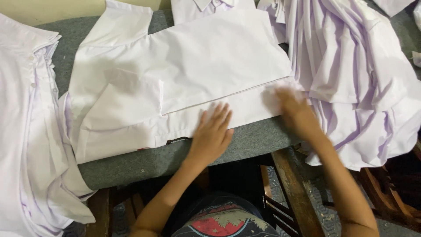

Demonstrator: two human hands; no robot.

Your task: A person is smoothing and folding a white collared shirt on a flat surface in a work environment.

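Head view shows us looking down at a white shirt (175, 79) that lies spread out on a grey padded surface (153, 160). We press our left hand (211, 134) flat on the shirt's bottom edge, at about 6 o'clock from the shirt's middle. The fingers are open and spread, and they hold nothing; they just lie on the cloth. Our right hand (294, 109) is at about 4 o'clock from the shirt's middle, at the shirt's near right corner. It is blurry, so we cannot tell how far open it is or if it pinches the cloth. It does touch the shirt there.

One short sleeve (120, 107) is folded in over the shirt's left side. A small dark tag (177, 141) peeks out at the bottom edge, just beside our left hand.

At 9 o'clock we see a stack of white shirts (26, 123) hanging over the surface's edge. At 3 o'clock lies a loose heap of white shirts (359, 74), all crumpled, touching the shirt we work on. Another white shirt with a collar (206, 6) lies at 12 o'clock. Below the surface we see a wooden frame (294, 193).
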